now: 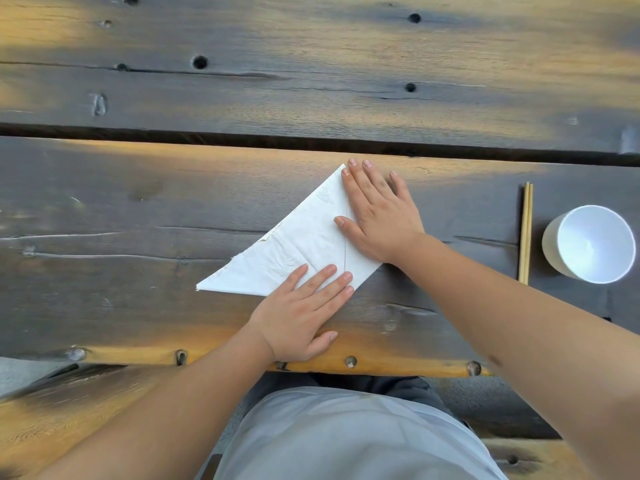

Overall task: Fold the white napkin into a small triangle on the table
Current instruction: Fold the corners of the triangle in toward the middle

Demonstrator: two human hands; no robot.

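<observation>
The white napkin lies flat on the dark wooden table, folded into a triangle with its long edge running from lower left to upper right. A folded flap shows on its right part, with a crease line between my hands. My left hand lies flat, fingers spread, pressing the napkin's near edge. My right hand lies flat on the napkin's right side, fingertips at its far corner. Neither hand grips anything.
A pair of wooden chopsticks lies to the right of the napkin. A white paper cup stands beyond them near the right edge. A dark gap runs between table planks behind the napkin. The table's near edge is just before my body.
</observation>
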